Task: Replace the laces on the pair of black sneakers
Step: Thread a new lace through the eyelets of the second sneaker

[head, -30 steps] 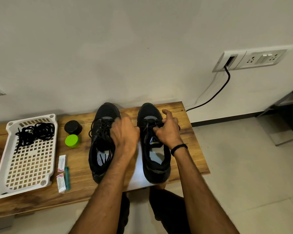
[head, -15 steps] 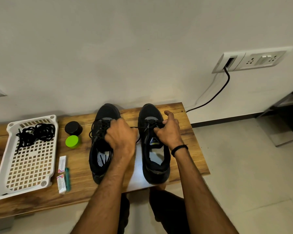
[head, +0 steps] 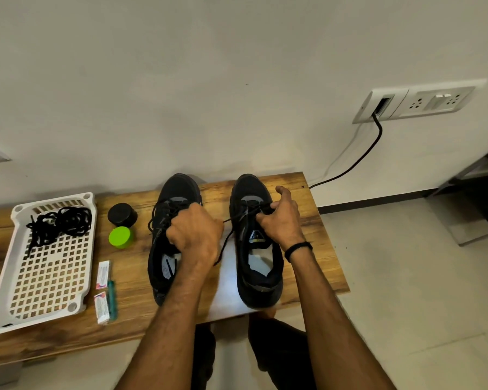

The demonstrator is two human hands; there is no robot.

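I had the left hand (head: 195, 237) clenched round a black lace (head: 237, 216), which ran taut from its fingers across to the right sneaker (head: 258, 277). The right hand (head: 282, 220) pinched that lace at the eyelets, thumb raised. The left sneaker (head: 178, 190) lay under the left knuckles.

Black sneakers upright, side by side, toes to wall. Left sneaker (head: 178, 191): laces loose. Right sneaker (head: 261, 285): lace (head: 237, 216) stretched out leftward (taut). Spare laces (head: 59, 223) bundled far left.
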